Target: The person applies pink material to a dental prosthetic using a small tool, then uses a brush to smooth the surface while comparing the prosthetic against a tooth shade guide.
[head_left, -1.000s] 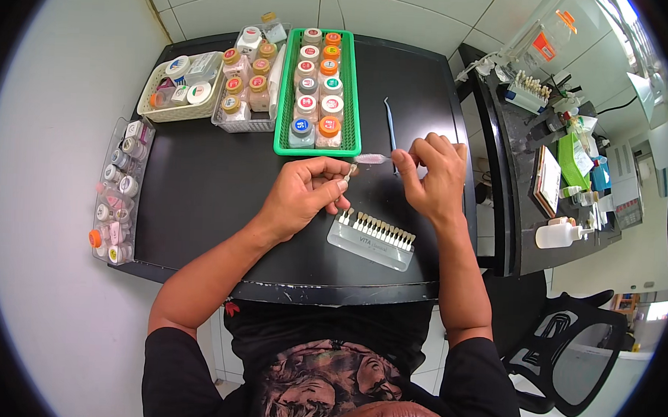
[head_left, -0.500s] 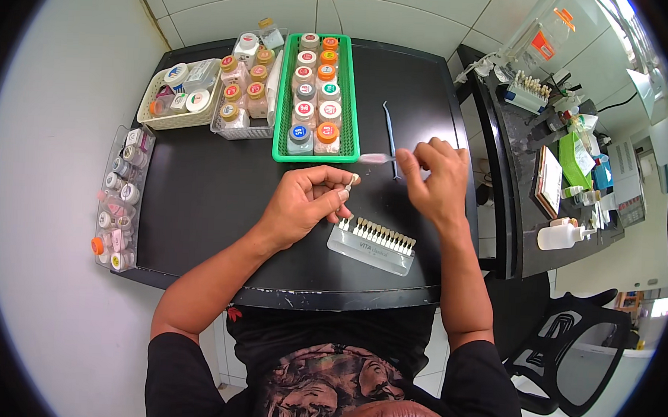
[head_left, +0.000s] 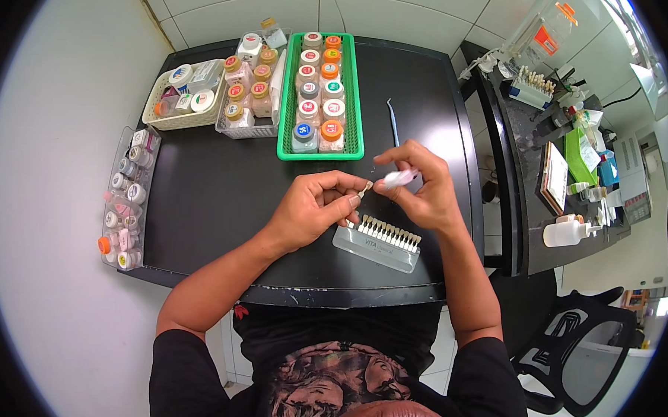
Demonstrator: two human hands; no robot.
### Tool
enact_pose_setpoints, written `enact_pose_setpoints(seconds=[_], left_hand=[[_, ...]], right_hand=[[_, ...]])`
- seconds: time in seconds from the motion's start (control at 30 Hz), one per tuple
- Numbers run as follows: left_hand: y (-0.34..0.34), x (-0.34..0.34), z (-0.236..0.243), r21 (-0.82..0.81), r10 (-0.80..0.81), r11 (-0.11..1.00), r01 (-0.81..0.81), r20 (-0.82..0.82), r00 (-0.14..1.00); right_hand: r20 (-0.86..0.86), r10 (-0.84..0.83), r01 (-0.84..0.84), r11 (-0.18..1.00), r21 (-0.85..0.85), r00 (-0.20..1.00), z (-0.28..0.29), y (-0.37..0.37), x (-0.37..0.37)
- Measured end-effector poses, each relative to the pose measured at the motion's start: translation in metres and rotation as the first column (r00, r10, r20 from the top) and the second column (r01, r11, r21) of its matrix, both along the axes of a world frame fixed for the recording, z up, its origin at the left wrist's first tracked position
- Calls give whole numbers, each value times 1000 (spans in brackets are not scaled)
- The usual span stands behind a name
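Observation:
Between the thumb and fingers of my left hand point(head_left: 310, 207) is a small tooth-coloured shade tab point(head_left: 365, 187), held over the black table. Just to its right, my right hand point(head_left: 433, 190) grips a slim pinkish-white object point(head_left: 401, 179); its exact kind I cannot make out. The fingertips of both hands are close together, with the tab between them. Below them lies a clear shade guide holder point(head_left: 375, 253) with a row of tooth-coloured tabs along its top. Beyond my right hand, a blue hooked hand instrument point(head_left: 392, 123) rests on the table.
A green basket point(head_left: 283, 132) of capped jars stands beyond my hands. Farther left are a grey basket point(head_left: 248, 132) and a cream basket point(head_left: 175, 122) of bottles, plus a clear jar rack point(head_left: 148, 200). A side bench point(head_left: 524, 209) and mesh-backed chair point(head_left: 592, 346) stand right.
My right hand has moved left and down, bringing the pinkish-white object from over the table's far part close to the shade tab. My left hand has shifted slightly right.

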State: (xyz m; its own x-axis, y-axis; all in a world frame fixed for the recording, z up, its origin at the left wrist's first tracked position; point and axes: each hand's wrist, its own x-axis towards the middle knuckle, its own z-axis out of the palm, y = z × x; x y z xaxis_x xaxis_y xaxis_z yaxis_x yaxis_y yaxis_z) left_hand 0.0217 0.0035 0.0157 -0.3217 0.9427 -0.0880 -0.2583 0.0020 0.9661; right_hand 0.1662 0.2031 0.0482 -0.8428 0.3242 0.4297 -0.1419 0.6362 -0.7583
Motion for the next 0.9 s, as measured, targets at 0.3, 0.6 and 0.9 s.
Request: enact_pose_setpoints(seconds=[0.3,0.6,0.9], left_hand=[[1,-1,-3,86,32,996,-28,-40,999],[3,-3,-6,113,75,991,-66,-79,994],[4,-5,-4,158,229,961,-228,12,973]], right_hand=[[115,41,-53,993,104,992,-1,-1,1],[76,-16,8,994,109,997,-4,2,-2],[32,-190,154,870,468,981,-8,2,-1]])
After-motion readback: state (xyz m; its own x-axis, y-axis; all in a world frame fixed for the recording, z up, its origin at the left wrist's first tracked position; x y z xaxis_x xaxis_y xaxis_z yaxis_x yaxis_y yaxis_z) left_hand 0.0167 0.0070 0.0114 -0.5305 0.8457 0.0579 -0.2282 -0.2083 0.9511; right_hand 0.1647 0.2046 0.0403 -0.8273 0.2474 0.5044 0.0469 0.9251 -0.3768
